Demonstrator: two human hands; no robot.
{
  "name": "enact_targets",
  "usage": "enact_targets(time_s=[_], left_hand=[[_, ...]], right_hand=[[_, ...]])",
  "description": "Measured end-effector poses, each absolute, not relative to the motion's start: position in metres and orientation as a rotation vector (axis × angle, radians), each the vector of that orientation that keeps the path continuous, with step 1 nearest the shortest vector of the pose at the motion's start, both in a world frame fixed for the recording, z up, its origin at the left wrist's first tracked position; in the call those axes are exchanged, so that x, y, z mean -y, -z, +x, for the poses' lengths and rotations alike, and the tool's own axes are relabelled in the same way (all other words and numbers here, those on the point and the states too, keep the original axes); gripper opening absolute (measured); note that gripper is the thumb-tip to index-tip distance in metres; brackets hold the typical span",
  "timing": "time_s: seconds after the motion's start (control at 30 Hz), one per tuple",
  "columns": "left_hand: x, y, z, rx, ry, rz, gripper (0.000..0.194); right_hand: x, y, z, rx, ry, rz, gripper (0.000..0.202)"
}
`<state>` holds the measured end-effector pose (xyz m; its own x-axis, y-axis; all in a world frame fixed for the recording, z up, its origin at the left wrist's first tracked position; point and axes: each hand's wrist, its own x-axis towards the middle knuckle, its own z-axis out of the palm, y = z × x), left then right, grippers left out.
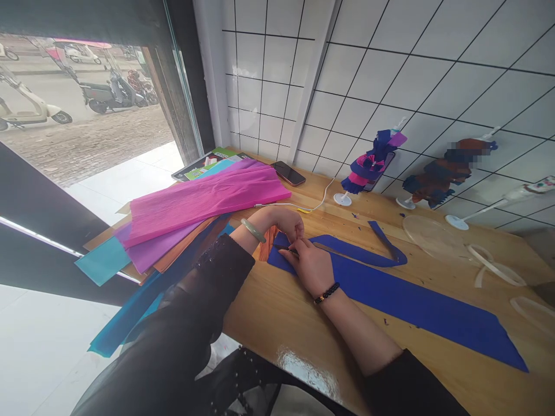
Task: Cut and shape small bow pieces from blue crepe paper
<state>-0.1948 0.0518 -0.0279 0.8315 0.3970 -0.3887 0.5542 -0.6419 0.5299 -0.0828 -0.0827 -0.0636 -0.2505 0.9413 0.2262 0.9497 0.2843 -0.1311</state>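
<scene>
A long blue paper sheet (416, 294) lies across the wooden table, with a narrow cut blue strip (368, 254) curving along its far side. My left hand (289, 222), with a green bangle at the wrist, has its fingers pinched together at the sheet's left end. Against it, my right hand (313, 263) is closed, thumb and fingers pressed together near a small dark item that is too hidden to name. What the left fingertips pinch is too small to make out. Orange paper (267, 242) shows beside the left wrist.
Pink paper (203, 199) tops a stack of coloured sheets at the left. A phone (288, 173) and a white cable (318, 203) lie behind my hands. Paper-dressed figures on white stands (342, 199) line the tiled wall. A clear disc (429, 234) lies at the right.
</scene>
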Motion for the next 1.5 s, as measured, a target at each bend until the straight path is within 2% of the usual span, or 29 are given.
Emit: enact_targets(time_s=[0.23,0.43,0.53,0.63,0.77,0.87,1.03,1.17,1.27,1.3,1.4,1.5], left_hand=[[-0.053,0.028,-0.195,-0.722,0.309,2.314,0.035],[-0.054,0.030,-0.196,-0.732,0.308,2.235,0.030],[-0.055,0.029,-0.196,-0.727,0.334,2.225,0.027],[-0.054,0.026,-0.197,-0.759,0.344,2.218,0.028],[-0.046,0.012,-0.197,-0.776,0.302,2.287,0.024],[-0.037,-0.003,-0.196,-0.818,0.273,2.298,0.023],[-0.015,-0.024,-0.189,-0.864,0.172,2.429,0.021],[0.016,-0.043,-0.175,-0.823,0.074,2.513,0.020],[0.044,-0.063,-0.167,-0.788,0.026,2.543,0.023],[0.053,-0.070,-0.166,-0.775,0.016,2.530,0.023],[0.070,-0.086,-0.173,-0.849,-0.029,2.461,0.025],[0.074,-0.089,-0.188,-0.920,-0.073,2.388,0.027]], right_hand=[[0.103,0.050,-0.080,2.325,-0.068,-1.616,0.039],[0.151,0.042,-0.023,2.393,-0.228,-1.524,0.036],[0.179,0.047,0.018,2.385,-0.191,-1.609,0.041],[0.201,0.055,0.047,2.354,-0.155,-1.683,0.033],[0.217,0.061,0.056,2.306,-0.093,-1.658,0.027],[0.221,0.058,0.055,2.262,-0.102,-1.617,0.030],[0.200,0.045,0.074,2.141,-0.048,-1.548,0.036],[0.147,0.038,0.084,2.116,0.097,-1.539,0.048],[0.107,0.038,0.078,2.209,0.072,-1.552,0.054],[0.098,0.039,0.077,2.213,0.035,-1.590,0.050],[0.083,0.039,0.084,2.159,-0.021,-1.678,0.022],[0.085,0.037,0.110,2.053,-0.012,-1.725,0.024]])
